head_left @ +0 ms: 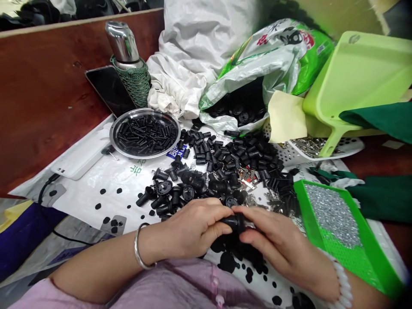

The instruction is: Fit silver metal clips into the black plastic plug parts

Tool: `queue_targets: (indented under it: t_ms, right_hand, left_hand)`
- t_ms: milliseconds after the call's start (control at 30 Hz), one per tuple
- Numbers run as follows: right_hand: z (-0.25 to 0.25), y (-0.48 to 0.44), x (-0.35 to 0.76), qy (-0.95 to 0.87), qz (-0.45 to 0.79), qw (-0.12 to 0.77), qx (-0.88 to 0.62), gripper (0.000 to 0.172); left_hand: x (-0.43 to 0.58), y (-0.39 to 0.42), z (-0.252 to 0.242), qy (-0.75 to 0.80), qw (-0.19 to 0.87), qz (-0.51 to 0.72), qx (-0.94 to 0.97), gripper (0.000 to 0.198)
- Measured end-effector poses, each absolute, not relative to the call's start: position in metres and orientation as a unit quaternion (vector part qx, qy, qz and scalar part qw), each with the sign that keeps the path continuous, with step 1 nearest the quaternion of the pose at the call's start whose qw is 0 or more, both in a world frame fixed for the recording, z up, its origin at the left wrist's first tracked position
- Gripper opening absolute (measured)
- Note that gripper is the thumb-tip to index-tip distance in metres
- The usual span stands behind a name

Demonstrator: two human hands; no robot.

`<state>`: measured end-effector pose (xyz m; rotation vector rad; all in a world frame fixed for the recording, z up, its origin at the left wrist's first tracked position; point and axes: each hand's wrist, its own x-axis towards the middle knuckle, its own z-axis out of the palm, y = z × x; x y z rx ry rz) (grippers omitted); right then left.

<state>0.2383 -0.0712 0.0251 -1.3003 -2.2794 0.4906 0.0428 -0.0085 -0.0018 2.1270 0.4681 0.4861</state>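
My left hand (201, 223) and my right hand (275, 238) meet low in the middle of the head view. Between their fingertips is a black plastic fitting (237, 223) with a round flange. Left thumb and fingers pinch its left side, while right thumb and fingers close on its right side, where a shiny metal-looking bit shows. Fingers cover much of the fitting. Just beyond my hands lie several similar flanged black fittings (175, 195) and a heap of short black plastic sleeves (225, 152). Small flat metal pieces (247, 177) are scattered among them.
A steel dish (112, 139) of black ribbed pieces stands at the left, near a phone (109, 90) and a flask (122, 43). Behind is an open bag (289, 60) of black parts. A green tray (380, 266) of small metal pieces and a light-green dustpan (363, 77) are right.
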Motion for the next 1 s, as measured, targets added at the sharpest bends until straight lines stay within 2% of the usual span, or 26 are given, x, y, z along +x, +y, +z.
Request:
queue_targets:
  t_ms: [100,167,267,300,367,467,567,667,867,1000]
  right_hand:
    - [0.026,-0.069,0.233,-0.743,0.352,0.191,-0.536,0.028]
    - [0.03,-0.072,0.236,-0.73,0.366,0.176,-0.549,0.032]
    - [0.036,-0.079,0.245,-0.812,0.205,0.18,-0.517,0.061]
    - [0.037,-0.081,0.249,-0.843,0.139,0.17,-0.491,0.063]
    - [0.037,-0.083,0.253,-0.888,0.058,0.141,-0.434,0.054]
    - [0.031,-0.084,0.252,-0.9,0.045,0.142,-0.409,0.046]
    - [0.025,-0.081,0.246,-0.878,0.102,0.19,-0.427,0.035]
    - [0.025,-0.078,0.24,-0.822,0.249,0.205,-0.47,0.022]
    - [0.024,-0.073,0.229,-0.535,0.583,0.185,-0.582,0.045]
    - [0.02,-0.068,0.226,-0.417,0.668,0.186,-0.588,0.047]
  left_hand:
    - [0.044,-0.013,-0.01,0.2,0.366,0.218,0.882,0.029]
    - [0.043,-0.012,-0.011,0.202,0.389,0.224,0.87,0.027]
    - [0.041,-0.007,-0.005,0.195,0.489,0.211,0.824,0.022]
    - [0.041,-0.006,-0.003,0.184,0.528,0.202,0.804,0.021]
    - [0.04,-0.003,0.002,0.157,0.596,0.175,0.768,0.018]
    - [0.041,-0.003,0.005,0.137,0.619,0.153,0.759,0.017]
    - [0.041,-0.007,0.004,0.143,0.516,0.171,0.827,0.018]
    - [0.041,-0.012,0.001,0.164,0.347,0.205,0.9,0.022]
    - [0.045,-0.009,-0.011,0.15,0.126,0.265,0.944,0.024]
    - [0.048,-0.005,-0.015,0.139,0.05,0.274,0.95,0.027]
